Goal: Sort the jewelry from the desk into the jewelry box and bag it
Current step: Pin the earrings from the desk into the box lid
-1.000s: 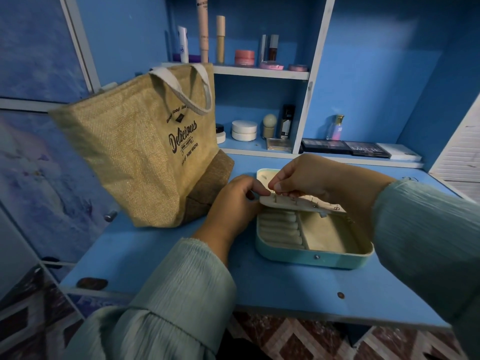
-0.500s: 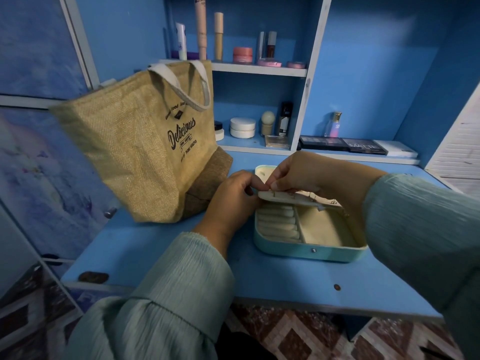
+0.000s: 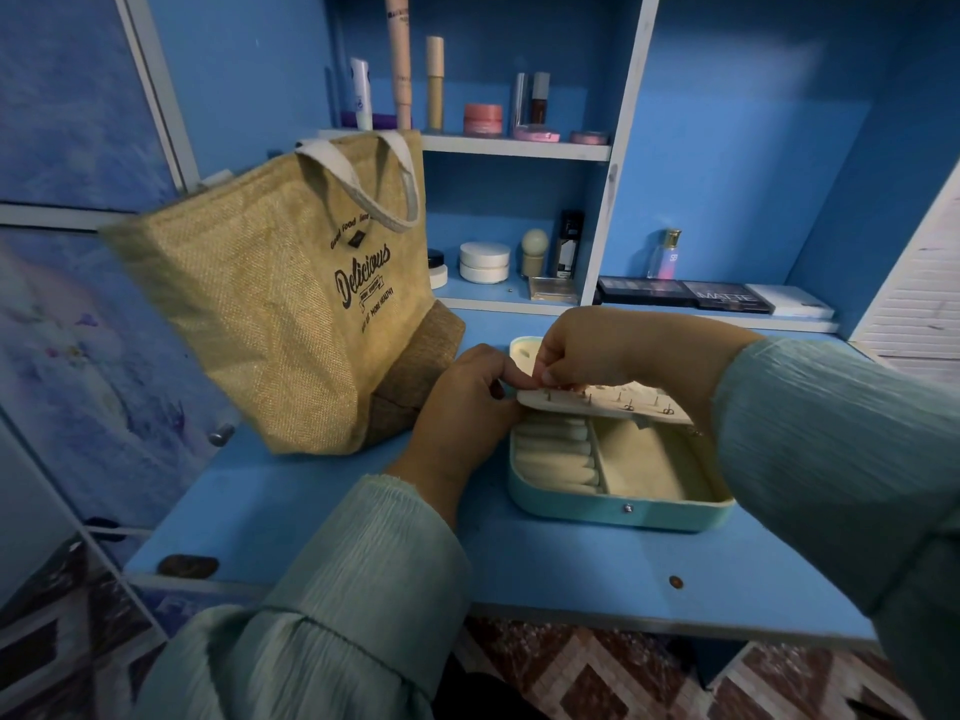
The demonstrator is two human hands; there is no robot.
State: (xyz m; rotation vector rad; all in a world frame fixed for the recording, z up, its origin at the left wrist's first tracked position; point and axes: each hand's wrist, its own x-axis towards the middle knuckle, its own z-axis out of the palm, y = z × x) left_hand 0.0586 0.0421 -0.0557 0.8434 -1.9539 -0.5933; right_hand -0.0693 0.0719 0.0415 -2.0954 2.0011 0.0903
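Observation:
A light blue jewelry box (image 3: 618, 511) lies open on the blue desk, cream lined, with ring rolls on its left side. Over its back half a cream earring panel (image 3: 608, 402) is held flat, several earring posts sticking out beneath it. My left hand (image 3: 462, 407) grips the panel's left edge. My right hand (image 3: 587, 350) pinches something small at the panel's top left corner; what it pinches is hidden by the fingers. A jute tote bag (image 3: 280, 304) printed "Delicious" stands upright to the left of the box.
Shelves behind hold cosmetics: tubes and jars (image 3: 483, 119) above, white jars (image 3: 484, 262) below, makeup palettes (image 3: 680, 293) at the right. The desk's front edge (image 3: 571, 610) runs just past my sleeves. A small brown spot (image 3: 675, 582) marks the desk.
My hands stay on the earring panel; my right fingers have shifted slightly along its left corner. The camera has tilted a little.

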